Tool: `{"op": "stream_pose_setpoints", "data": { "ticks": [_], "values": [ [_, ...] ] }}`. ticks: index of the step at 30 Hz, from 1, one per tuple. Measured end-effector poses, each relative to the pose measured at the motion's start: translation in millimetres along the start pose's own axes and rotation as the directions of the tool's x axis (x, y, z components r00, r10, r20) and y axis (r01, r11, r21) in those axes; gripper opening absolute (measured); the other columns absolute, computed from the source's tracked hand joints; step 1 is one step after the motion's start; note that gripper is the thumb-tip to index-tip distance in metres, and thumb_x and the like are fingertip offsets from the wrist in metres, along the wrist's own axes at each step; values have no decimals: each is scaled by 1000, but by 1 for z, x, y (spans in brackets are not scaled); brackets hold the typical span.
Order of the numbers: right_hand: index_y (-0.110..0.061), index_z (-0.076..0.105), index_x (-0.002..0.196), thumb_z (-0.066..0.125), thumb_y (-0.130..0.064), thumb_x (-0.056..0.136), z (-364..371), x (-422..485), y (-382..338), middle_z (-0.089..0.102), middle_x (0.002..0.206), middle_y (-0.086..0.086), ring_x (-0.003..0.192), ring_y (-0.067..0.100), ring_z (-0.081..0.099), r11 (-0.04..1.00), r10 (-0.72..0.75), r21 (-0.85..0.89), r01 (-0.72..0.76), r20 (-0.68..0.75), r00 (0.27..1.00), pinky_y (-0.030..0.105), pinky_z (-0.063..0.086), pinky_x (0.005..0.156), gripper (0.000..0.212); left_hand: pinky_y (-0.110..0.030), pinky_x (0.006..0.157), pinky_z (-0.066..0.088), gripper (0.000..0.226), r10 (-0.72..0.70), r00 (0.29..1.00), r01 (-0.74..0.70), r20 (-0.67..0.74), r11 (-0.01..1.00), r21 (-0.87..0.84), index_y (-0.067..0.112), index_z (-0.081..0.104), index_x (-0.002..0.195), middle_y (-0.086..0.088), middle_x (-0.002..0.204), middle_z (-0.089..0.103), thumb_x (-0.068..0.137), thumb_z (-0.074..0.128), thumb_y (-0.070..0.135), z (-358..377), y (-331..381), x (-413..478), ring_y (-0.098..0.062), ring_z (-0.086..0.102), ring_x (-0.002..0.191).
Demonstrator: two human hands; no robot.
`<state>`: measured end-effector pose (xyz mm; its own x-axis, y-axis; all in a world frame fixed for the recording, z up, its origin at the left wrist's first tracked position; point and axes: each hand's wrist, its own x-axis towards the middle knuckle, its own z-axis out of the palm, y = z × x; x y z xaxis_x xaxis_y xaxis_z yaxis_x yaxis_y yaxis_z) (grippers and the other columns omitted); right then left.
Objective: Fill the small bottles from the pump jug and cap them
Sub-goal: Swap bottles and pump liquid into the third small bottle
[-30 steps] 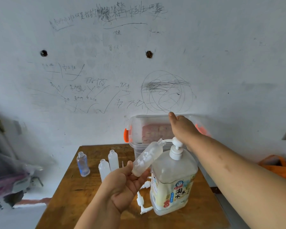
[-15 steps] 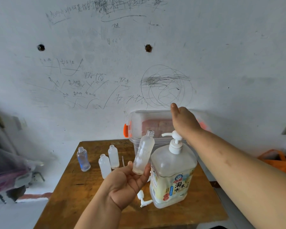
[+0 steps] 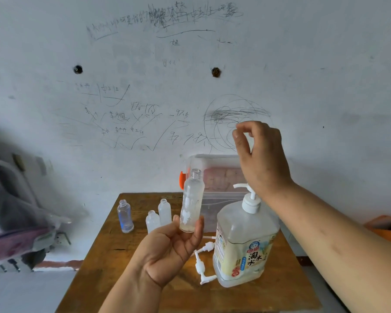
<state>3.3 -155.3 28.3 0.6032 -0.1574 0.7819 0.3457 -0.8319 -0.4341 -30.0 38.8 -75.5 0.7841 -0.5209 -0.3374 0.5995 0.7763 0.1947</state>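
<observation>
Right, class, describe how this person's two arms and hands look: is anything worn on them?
Both are bare. The left hand and right hand carry no gloves, rings or watch that I can see, and the left forearm and right forearm show no sleeves as far as the frame's edge.

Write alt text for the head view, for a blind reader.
A left hand holds an uncapped frosted bottle upright beside a pump jug on a wooden table, while the right hand hovers above the pump, fingers curled. Three more open bottles stand behind to the left, and loose pump caps lie by the jug.
</observation>
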Motion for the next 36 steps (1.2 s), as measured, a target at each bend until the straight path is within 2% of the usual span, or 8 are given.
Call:
{"op": "stream_pose_setpoints", "data": {
  "ticks": [5, 8, 11, 15, 20, 25, 30, 36],
  "values": [
    [-13, 55, 116, 55, -39, 88, -5, -33, -45, 59, 107, -3, 75, 9, 55, 969, -159, 213, 129, 130, 979, 16, 46, 66, 38, -47, 70, 60, 34, 33, 999, -34, 24, 999, 22, -6, 51, 127, -35, 116, 62, 102, 39, 14, -6, 10, -13, -40, 62, 103],
    [-24, 47, 126, 62, -51, 80, 9, -60, -60, 53, 114, -13, 82, 0, 52, 979, -46, 201, -33, 372, 927, 8, 42, 67, 56, -46, 75, 59, 35, 53, 999, -53, 11, 998, 38, -4, 50, 130, -33, 123, 60, 103, 39, 14, -21, 21, -16, -38, 60, 112],
    [-33, 40, 130, 69, -55, 75, 38, -85, -64, 48, 119, -20, 99, -2, 51, 962, 102, 142, -234, 607, 788, 9, 42, 76, 66, -43, 72, 61, 35, 61, 998, -60, -7, 995, 81, -3, 52, 130, -31, 124, 61, 102, 40, 15, -40, 32, -20, -37, 62, 111],
    [-33, 46, 129, 72, -54, 73, 79, -106, -63, 59, 117, -16, 101, 3, 58, 909, 177, 137, -393, 728, 663, 20, 50, 83, 65, -42, 72, 61, 35, 82, 993, -67, -83, 983, 172, -8, 53, 127, -32, 119, 63, 101, 41, 13, -60, 43, -24, -36, 64, 102],
    [-28, 47, 133, 70, -55, 74, 119, -127, -63, 62, 122, -9, 104, 10, 61, 894, 203, 92, -438, 789, 580, 30, 54, 87, 69, -44, 76, 59, 33, 121, 971, -73, -207, 972, 225, -9, 55, 121, -31, 111, 67, 102, 43, 15, -85, 57, -28, -37, 70, 94],
    [-30, 41, 139, 68, -51, 79, 147, -144, -57, 52, 137, -10, 119, 12, 54, 877, 280, 28, -480, 782, 557, 30, 51, 95, 69, -43, 80, 58, 26, 344, 836, -34, -428, 810, 585, 1, 60, 118, -21, 108, 71, 99, 53, 18, -111, 74, -20, -34, 68, 101],
    [-29, 41, 138, 71, -47, 78, 168, -154, -41, 50, 140, -6, 121, 18, 54, 816, 455, -101, -570, 720, 524, 35, 58, 85, 70, -43, 93, 54, 30, 543, 722, -57, -428, 664, 746, 10, 58, 123, -11, 112, 66, 96, 59, 22, -131, 94, -13, -28, 64, 104],
    [-29, 39, 139, 70, -47, 80, 188, -164, -36, 48, 142, -6, 126, 17, 51, 812, 499, -178, -556, 704, 505, 31, 49, 96, 70, -41, 95, 54, 36, 657, 654, -6, -375, 500, 866, 15, 55, 128, -4, 116, 63, 94, 62, 26, -137, 105, 5, -22, 62, 105]
  ]
}}
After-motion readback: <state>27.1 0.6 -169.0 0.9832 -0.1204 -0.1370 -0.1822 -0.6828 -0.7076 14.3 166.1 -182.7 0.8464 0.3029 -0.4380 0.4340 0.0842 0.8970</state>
